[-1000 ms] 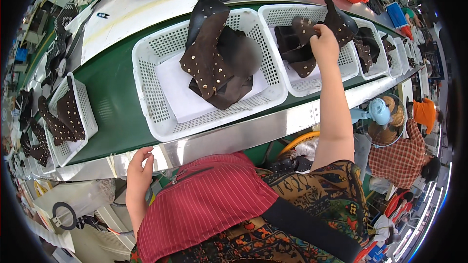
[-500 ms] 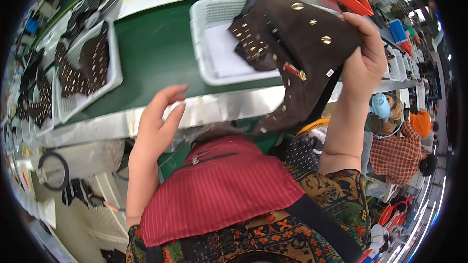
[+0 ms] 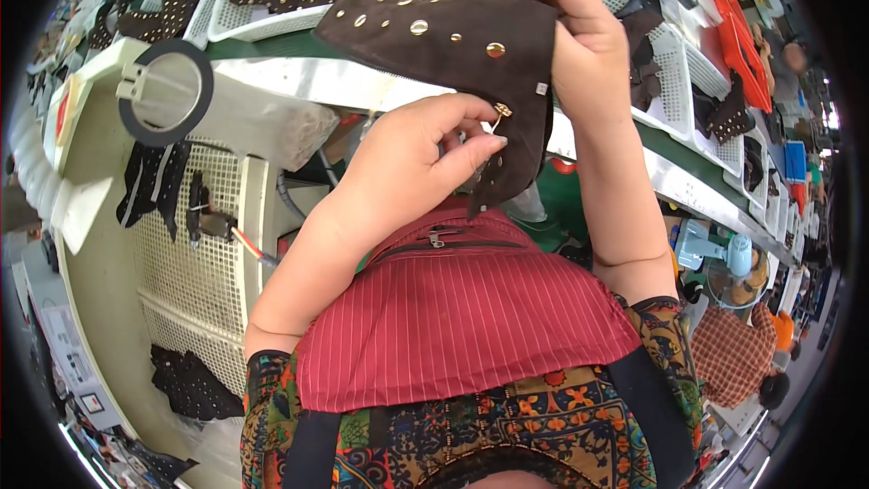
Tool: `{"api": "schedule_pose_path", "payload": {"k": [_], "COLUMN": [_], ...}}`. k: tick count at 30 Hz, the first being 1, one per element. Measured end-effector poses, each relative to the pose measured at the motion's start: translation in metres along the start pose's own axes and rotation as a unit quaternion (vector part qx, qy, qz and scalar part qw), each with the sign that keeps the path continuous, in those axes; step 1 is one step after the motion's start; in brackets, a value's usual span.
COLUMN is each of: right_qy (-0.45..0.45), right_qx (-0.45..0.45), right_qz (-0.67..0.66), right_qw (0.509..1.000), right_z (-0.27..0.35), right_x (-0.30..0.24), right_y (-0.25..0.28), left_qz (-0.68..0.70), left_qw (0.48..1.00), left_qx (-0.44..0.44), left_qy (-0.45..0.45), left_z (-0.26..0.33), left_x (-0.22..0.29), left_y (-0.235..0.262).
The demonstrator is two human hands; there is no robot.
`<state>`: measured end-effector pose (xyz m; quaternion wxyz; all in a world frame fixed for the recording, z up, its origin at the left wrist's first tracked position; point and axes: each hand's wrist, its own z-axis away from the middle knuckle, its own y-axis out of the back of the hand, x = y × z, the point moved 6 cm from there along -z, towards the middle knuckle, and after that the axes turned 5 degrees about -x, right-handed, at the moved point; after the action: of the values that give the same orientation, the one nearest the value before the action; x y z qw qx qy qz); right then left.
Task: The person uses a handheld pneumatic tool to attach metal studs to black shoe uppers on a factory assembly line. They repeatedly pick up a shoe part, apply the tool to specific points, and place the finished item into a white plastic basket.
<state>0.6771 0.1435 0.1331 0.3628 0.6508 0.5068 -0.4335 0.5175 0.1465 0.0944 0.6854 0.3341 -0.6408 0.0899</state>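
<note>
My right hand [image 3: 590, 50] grips a dark brown suede boot upper [image 3: 480, 23] dotted with gold studs, its fingers over the wide end and the thumb behind. The piece hangs in front of me, above the table edge, its narrower part pointing left. A zipper runs along it, with a gold zipper pull [image 3: 501, 112] near the middle. My left hand [image 3: 407, 149] is closed there, thumb and forefinger pinching at the pull. A small white tag [image 3: 541, 89] sits close to the right edge. The fold hides the inside of the piece.
White baskets [image 3: 237, 29] of studded pieces stand on the green table at the far left, and more baskets [image 3: 668, 81] at the right. A ring-shaped lamp [image 3: 166, 92] stands over a cream-coloured bin [image 3: 195, 226] on my left. A blue fan [image 3: 715, 249] and a person in checked cloth [image 3: 731, 353] are at the right.
My left hand has come from open beside the piece to closed on the zipper pull. The boot upper has turned and moved nearer, and my view has swung to the left.
</note>
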Motion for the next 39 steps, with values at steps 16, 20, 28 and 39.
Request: {"api": "schedule_pose_path", "payload": {"k": [16,20,28,39], "right_qy": [-0.044,-0.006,-0.027,-0.079], "right_qx": [-0.186,-0.049,-0.067,-0.129], "right_qz": [0.037,0.227,0.461,0.468], "right_qw": [0.981,0.973,0.884,0.871], "right_z": [0.001,0.026,0.079,0.071], "right_x": [0.039,0.026,-0.014,-0.011], "right_y": [-0.047,0.011,0.044,0.072], "left_qz": [-0.007,0.085,0.067,-0.118], "left_qw": [0.994,0.991,0.996,0.992], "left_qx": [0.063,0.063,0.050,0.014], "left_qy": [0.090,0.080,-0.012,-0.038], "left_z": [0.012,-0.003,-0.056,-0.069], "left_x": [-0.036,-0.038,-0.040,-0.009], "left_y": [-0.017,-0.026,-0.057,-0.069]}}
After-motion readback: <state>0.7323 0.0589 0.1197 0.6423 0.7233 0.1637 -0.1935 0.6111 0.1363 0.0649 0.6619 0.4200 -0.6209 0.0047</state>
